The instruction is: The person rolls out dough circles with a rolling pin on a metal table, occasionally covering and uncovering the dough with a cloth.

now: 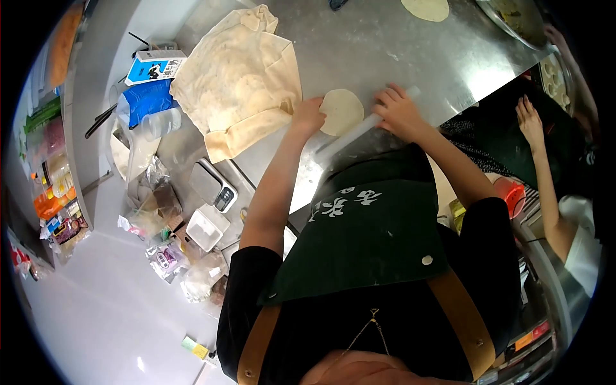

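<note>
A flat round of pale dough (342, 110) lies on the steel worktop (410, 51). A white rolling pin (359, 130) lies across the dough's near edge. My left hand (308, 117) presses on the pin's left part, next to the dough. My right hand (399, 112) rests on the pin's right part, fingers curled over it. A floured cream cloth (240, 80) with several dough rounds on it lies just left of my left hand.
Another dough round (425, 8) lies at the far edge of the worktop. A scale (215, 185), a white box (206, 228), bags and a milk carton (154, 65) stand to the left. Another person's hand (530, 120) reaches toward a tray (556, 80) at right.
</note>
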Motion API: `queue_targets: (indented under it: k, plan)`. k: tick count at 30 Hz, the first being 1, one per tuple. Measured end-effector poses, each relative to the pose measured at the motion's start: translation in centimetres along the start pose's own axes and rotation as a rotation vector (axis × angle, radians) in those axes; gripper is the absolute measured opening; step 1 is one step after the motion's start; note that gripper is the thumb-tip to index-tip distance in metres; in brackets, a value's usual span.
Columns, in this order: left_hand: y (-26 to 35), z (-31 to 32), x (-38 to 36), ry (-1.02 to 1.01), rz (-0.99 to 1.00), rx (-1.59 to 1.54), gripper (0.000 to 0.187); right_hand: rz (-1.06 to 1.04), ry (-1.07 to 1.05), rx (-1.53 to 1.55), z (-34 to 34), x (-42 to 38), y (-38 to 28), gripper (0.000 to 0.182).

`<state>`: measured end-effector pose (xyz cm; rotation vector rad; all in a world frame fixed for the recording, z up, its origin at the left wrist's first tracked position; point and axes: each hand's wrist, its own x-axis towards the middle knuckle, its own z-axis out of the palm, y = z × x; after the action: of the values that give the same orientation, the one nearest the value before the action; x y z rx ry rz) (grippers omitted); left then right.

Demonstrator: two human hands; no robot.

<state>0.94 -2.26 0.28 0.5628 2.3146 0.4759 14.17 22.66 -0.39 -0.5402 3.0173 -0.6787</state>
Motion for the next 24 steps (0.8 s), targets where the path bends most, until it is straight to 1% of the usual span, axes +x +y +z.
queue_targets:
  k: [2,4,5,8,11,13,16,17,19,22,24]
  plan:
    - [0.1,-0.2,-0.3,-0.008,-0.016,-0.03,0.034,0.016,0.027,0.027,0.9,1.5,-0.2,0.042]
    - [0.6,-0.6,-0.4,-0.01,-0.064,-0.087,0.033,0.123,0.162,-0.084,2.2,3.5,-1.1,0.042]
    - [0.4,-0.3,-0.4,0.018,-0.039,-0.169,0.032,0.178,0.228,-0.139,2.9,3.7,-1.5,0.042]
    - [-0.8,0.6,-0.1,0.07,-0.004,-0.391,0.029,0.285,0.297,-0.112,5.1,3.1,-2.4,0.041]
    - [-1.4,0.4,1.3,0.089,0.004,-0.545,0.026,0.255,0.281,-0.106,5.2,1.7,-2.2,0.045]
    - [-1.7,0.8,1.9,0.103,0.017,-0.614,0.024,0.289,0.231,-0.141,5.3,2.9,-2.1,0.048]
    - [-1.7,0.3,2.8,0.007,-0.008,-0.564,0.022,0.399,0.215,-0.168,5.0,7.6,-2.0,0.048]
    - [-1.5,-0.1,2.9,-0.014,-0.007,-0.496,0.023,0.441,0.227,-0.177,4.7,8.8,-1.8,0.048]
    - [-1.0,-0.7,2.7,-0.057,-0.004,-0.353,0.023,0.417,0.26,-0.185,4.8,7.9,-2.0,0.048]
    - [-1.1,-0.1,2.4,-0.01,0.053,-0.1,0.023,0.33,0.268,-0.136,5.6,4.2,-2.1,0.05]
    - [0.6,-0.1,1.2,0.061,0.061,0.042,0.022,0.243,0.222,-0.078,5.1,0.5,-2.6,0.048]
